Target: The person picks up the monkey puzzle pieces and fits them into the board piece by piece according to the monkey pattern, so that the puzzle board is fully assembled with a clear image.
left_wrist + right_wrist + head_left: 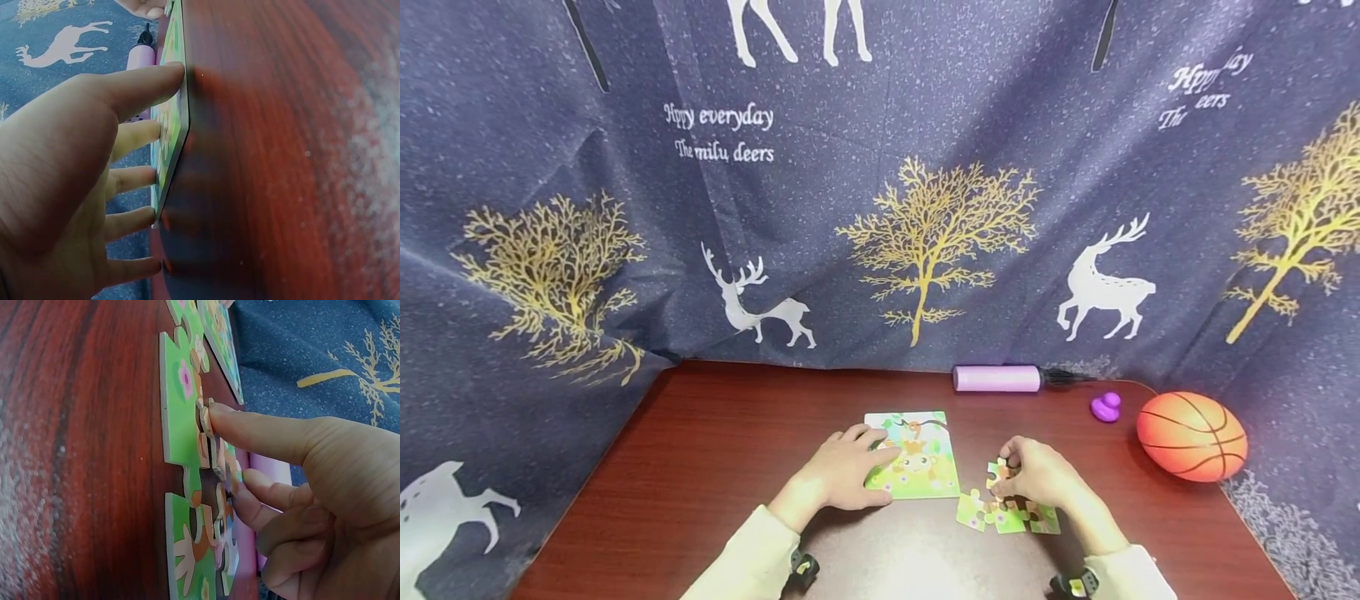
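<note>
My left hand rests with spread fingers on the left side of a square picture puzzle showing a cartoon animal on green grass. In the left wrist view the thumb presses near the puzzle's edge and the other fingers reach over its face. To the right, my right hand pinches a small jigsaw piece between thumb and fingers, just over other pieces. Among those loose pieces are a green one with a pink flower and a green corner piece, lying close together at the puzzle's lower right.
A purple hand pump lies along the back of the brown table. Right of it stand a small purple rubber duck and an orange basketball. A blue curtain with deer and trees hangs behind.
</note>
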Demonstrator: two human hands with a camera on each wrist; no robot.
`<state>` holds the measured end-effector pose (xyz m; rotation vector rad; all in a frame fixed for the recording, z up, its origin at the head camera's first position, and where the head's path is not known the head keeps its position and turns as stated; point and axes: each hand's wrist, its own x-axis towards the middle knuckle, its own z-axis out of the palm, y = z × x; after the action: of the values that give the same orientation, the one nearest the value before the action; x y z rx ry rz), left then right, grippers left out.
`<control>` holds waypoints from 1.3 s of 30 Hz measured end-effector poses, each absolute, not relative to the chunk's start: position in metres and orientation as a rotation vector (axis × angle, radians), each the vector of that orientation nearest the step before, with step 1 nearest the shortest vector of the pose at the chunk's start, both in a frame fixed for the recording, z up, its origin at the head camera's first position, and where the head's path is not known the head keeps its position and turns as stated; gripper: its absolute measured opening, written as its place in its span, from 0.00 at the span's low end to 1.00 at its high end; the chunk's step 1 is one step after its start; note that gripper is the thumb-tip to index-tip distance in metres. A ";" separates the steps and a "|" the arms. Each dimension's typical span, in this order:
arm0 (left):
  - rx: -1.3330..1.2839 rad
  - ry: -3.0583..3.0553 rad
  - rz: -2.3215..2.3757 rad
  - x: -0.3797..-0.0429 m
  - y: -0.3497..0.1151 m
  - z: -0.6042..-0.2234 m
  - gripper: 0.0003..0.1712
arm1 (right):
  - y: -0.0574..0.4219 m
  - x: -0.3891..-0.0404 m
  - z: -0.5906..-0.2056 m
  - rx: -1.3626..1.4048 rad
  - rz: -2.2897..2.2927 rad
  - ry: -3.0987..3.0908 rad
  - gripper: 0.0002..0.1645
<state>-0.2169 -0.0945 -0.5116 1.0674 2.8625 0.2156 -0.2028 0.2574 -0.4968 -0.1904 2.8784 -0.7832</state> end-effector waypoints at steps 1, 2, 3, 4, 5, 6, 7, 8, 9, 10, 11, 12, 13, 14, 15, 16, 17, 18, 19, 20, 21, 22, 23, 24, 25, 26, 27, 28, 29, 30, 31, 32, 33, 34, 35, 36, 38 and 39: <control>1.062 2.861 0.216 -0.217 -0.094 -0.512 0.39 | 0.257 -0.203 -0.497 -0.188 -0.786 2.881 0.34; 1.060 2.863 0.211 -0.217 -0.094 -0.512 0.40 | 0.257 -0.203 -0.498 -0.187 -0.790 2.883 0.34; 1.058 2.864 0.207 -0.217 -0.094 -0.512 0.40 | 0.257 -0.203 -0.498 -0.183 -0.796 2.883 0.35; 1.058 2.867 0.204 -0.217 -0.094 -0.512 0.40 | 0.257 -0.203 -0.498 -0.178 -0.806 2.880 0.35; 1.056 2.869 0.201 -0.217 -0.094 -0.512 0.41 | 0.257 -0.203 -0.498 -0.175 -0.808 2.878 0.35; 1.056 2.870 0.201 -0.217 -0.094 -0.512 0.41 | 0.257 -0.203 -0.498 -0.172 -0.812 2.876 0.36; 1.056 2.872 0.200 -0.217 -0.094 -0.511 0.41 | 0.257 -0.203 -0.498 -0.176 -0.816 2.876 0.36; 1.057 2.874 0.198 -0.217 -0.094 -0.511 0.41 | 0.257 -0.203 -0.498 -0.174 -0.823 2.874 0.36; 1.058 2.875 0.197 -0.217 -0.094 -0.511 0.41 | 0.257 -0.203 -0.499 -0.173 -0.828 2.872 0.36; 1.058 2.875 0.199 -0.217 -0.094 -0.511 0.41 | 0.257 -0.203 -0.499 -0.174 -0.831 2.873 0.36; 1.059 2.875 0.199 -0.217 -0.094 -0.511 0.41 | 0.257 -0.203 -0.500 -0.179 -0.832 2.875 0.35; 1.060 2.875 0.198 -0.217 -0.094 -0.511 0.41 | 0.258 -0.203 -0.500 -0.190 -0.835 2.877 0.35; 1.061 2.875 0.198 -0.217 -0.094 -0.511 0.41 | 0.258 -0.203 -0.501 -0.193 -0.843 2.879 0.34; 1.062 2.875 0.199 -0.217 -0.094 -0.510 0.41 | 0.259 -0.203 -0.501 -0.194 -0.853 2.877 0.33; 1.063 2.875 0.198 -0.217 -0.094 -0.510 0.41 | 0.259 -0.203 -0.501 -0.204 -0.858 2.878 0.31; 1.064 2.874 0.199 -0.217 -0.094 -0.510 0.41 | 0.260 -0.202 -0.501 -0.218 -0.867 2.878 0.30; 1.064 2.873 0.200 -0.218 -0.094 -0.510 0.41 | 0.260 -0.202 -0.500 -0.225 -0.882 2.871 0.29; 1.064 2.872 0.202 -0.218 -0.094 -0.510 0.41 | 0.261 -0.201 -0.500 -0.233 -0.901 2.862 0.28; 1.063 2.870 0.206 -0.218 -0.094 -0.510 0.41 | 0.261 -0.201 -0.500 -0.234 -0.911 2.857 0.27; 1.062 2.868 0.206 -0.218 -0.094 -0.510 0.41 | 0.261 -0.200 -0.499 -0.243 -0.920 2.850 0.25; 1.060 2.866 0.205 -0.218 -0.094 -0.510 0.41 | 0.261 -0.199 -0.498 -0.258 -0.926 2.851 0.23; 1.056 2.863 0.208 -0.218 -0.095 -0.510 0.41 | 0.261 -0.199 -0.497 -0.271 -0.933 2.850 0.21; 1.054 2.860 0.208 -0.218 -0.095 -0.511 0.41 | 0.261 -0.198 -0.496 -0.281 -0.941 2.849 0.19; 1.051 2.857 0.209 -0.218 -0.095 -0.511 0.40 | 0.262 -0.198 -0.496 -0.295 -0.945 2.853 0.17; 1.050 2.855 0.209 -0.218 -0.095 -0.511 0.40 | 0.262 -0.197 -0.496 -0.304 -0.947 2.856 0.15; 1.049 2.853 0.208 -0.218 -0.095 -0.512 0.40 | 0.262 -0.197 -0.496 -0.311 -0.961 2.852 0.14; 1.049 2.852 0.209 -0.218 -0.095 -0.512 0.40 | 0.262 -0.197 -0.496 -0.310 -0.977 2.847 0.14; 1.049 2.852 0.212 -0.218 -0.095 -0.512 0.40 | 0.262 -0.197 -0.497 -0.303 -0.996 2.839 0.14; 1.050 2.851 0.212 -0.218 -0.095 -0.512 0.40 | 0.263 -0.197 -0.497 -0.290 -1.007 2.835 0.13; 1.052 2.851 0.213 -0.218 -0.096 -0.512 0.40 | 0.263 -0.197 -0.497 -0.272 -1.017 2.832 0.13; 1.054 2.851 0.216 -0.218 -0.096 -0.512 0.40 | 0.263 -0.197 -0.498 -0.257 -1.019 2.834 0.13; 1.055 2.851 0.219 -0.218 -0.096 -0.512 0.40 | 0.264 -0.198 -0.498 -0.236 -1.019 2.840 0.13; 1.056 2.852 0.221 -0.218 -0.096 -0.512 0.40 | 0.264 -0.198 -0.499 -0.219 -1.019 2.844 0.13; 1.059 2.852 0.219 -0.218 -0.096 -0.512 0.40 | 0.264 -0.198 -0.499 -0.207 -1.011 2.852 0.12; 1.056 2.851 0.218 -0.218 -0.096 -0.513 0.40 | 0.265 -0.198 -0.500 -0.195 -1.001 2.859 0.12; 1.055 2.851 0.216 -0.218 -0.096 -0.513 0.40 | 0.265 -0.198 -0.500 -0.187 -1.002 2.863 0.12; 1.049 2.851 0.217 -0.218 -0.096 -0.514 0.41 | 0.266 -0.198 -0.501 -0.181 -1.006 2.864 0.11; 1.045 2.849 0.219 -0.217 -0.096 -0.514 0.41 | 0.266 -0.198 -0.502 -0.186 -1.015 2.860 0.10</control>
<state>-0.2174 -0.0964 -0.5143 1.0446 2.8487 0.2190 -0.1982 0.2661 -0.5020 -0.1860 2.8599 -1.0151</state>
